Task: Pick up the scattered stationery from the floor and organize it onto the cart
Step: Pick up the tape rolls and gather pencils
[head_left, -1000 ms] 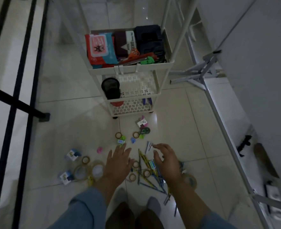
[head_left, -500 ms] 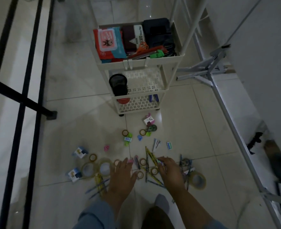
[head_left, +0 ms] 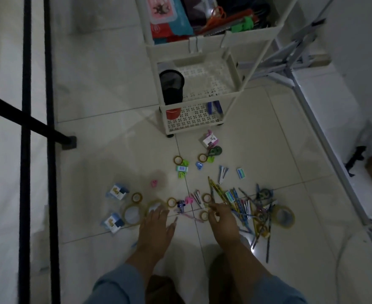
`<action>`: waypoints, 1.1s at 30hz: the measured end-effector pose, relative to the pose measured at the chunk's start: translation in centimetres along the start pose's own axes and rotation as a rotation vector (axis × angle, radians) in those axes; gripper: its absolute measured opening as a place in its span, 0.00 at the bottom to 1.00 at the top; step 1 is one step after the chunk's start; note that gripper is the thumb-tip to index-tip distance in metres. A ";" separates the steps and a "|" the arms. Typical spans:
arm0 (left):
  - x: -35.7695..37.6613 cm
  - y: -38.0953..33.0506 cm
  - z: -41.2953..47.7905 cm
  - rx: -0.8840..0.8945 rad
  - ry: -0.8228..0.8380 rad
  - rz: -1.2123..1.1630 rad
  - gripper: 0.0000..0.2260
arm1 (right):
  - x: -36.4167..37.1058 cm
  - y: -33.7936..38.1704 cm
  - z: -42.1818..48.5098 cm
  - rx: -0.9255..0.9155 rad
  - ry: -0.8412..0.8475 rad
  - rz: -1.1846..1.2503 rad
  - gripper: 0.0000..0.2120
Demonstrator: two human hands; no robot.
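Observation:
Stationery lies scattered on the pale tiled floor: a pile of pencils and pens [head_left: 237,200], small tape rings [head_left: 204,215], clear tape rolls [head_left: 132,213], a brown tape roll [head_left: 284,216], small blue-white boxes [head_left: 117,191], clips and sharpeners. The white three-tier cart [head_left: 202,43] stands beyond them, with a black mesh cup [head_left: 172,84] on its middle shelf. My left hand [head_left: 156,229] is flat with straight fingers, its tips at a clear tape roll. My right hand [head_left: 222,220] has curled fingers at the near end of the pencil pile, beside a tape ring. Whether it grips anything is hidden.
The cart's top tier holds packets, scissors and a green item. A black railing foot [head_left: 70,141] stands on the floor at left. White metal frame legs [head_left: 290,53] and a wall run along the right. My knees are at the bottom edge.
Both hands have lowered towards the floor and drawn back towards me. The right hand's fingers have curled at the pencils. The view has dropped closer to the floor.

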State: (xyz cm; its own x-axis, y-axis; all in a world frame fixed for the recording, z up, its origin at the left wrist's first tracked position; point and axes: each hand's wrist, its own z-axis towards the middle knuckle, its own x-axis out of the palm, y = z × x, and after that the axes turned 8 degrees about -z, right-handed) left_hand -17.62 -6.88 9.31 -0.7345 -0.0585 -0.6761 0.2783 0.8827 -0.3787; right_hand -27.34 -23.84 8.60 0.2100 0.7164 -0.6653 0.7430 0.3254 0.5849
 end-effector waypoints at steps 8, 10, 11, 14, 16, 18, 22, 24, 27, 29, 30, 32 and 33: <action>7.4 3.5 5.4 -0.102 -0.010 -0.097 0.25 | 7.3 -5.3 4.9 -0.128 0.139 -0.207 0.14; 8.8 5.7 7.7 -0.077 -0.043 -0.037 0.25 | 10.3 -6.4 6.8 -0.243 0.197 -0.314 0.17; 9.0 7.1 9.2 -0.055 -0.052 0.019 0.25 | 12.0 -6.9 7.9 -0.308 0.239 -0.363 0.18; 9.1 13.1 14.3 0.063 -0.147 0.168 0.24 | 18.5 -8.2 11.4 -0.549 0.395 -0.460 0.17; 10.3 17.4 17.5 0.061 -0.218 0.130 0.25 | 22.9 -8.9 13.5 -0.675 0.454 -0.511 0.18; 11.7 19.5 19.0 -0.042 -0.330 -0.016 0.22 | 26.4 -9.6 15.2 -0.870 0.501 -0.578 0.29; 15.8 20.9 20.3 -0.249 -0.674 -0.342 0.22 | 29.7 -10.5 17.7 -1.083 0.456 -0.648 0.46; 17.1 22.0 20.9 -0.295 -0.715 -0.362 0.23 | 30.8 -10.2 18.9 -1.224 0.387 -0.736 0.49; 16.5 21.0 21.5 -0.312 -0.739 -0.386 0.26 | 30.9 -8.4 19.8 -1.321 0.413 -0.809 0.51; 15.7 19.7 21.0 -0.328 -0.730 -0.350 0.27 | 30.1 -7.2 19.6 -1.297 0.462 -0.866 0.51; 15.6 19.4 20.7 -0.328 -0.714 -0.323 0.28 | 29.7 -6.9 19.4 -1.281 0.491 -0.888 0.51; 15.5 19.6 19.7 -0.359 -0.671 -0.279 0.32 | 29.3 -6.9 19.1 -1.241 0.550 -0.905 0.52; 15.8 19.9 19.3 -0.368 -0.653 -0.260 0.35 | 29.1 -7.1 19.1 -1.219 0.562 -0.892 0.52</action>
State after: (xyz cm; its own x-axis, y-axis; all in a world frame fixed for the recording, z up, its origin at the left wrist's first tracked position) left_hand -11.78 0.74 -21.10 -0.2046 -0.4452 -0.8717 -0.1590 0.8939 -0.4192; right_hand -14.35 -17.09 -23.73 -0.4433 0.0741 -0.8933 -0.4856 0.8178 0.3088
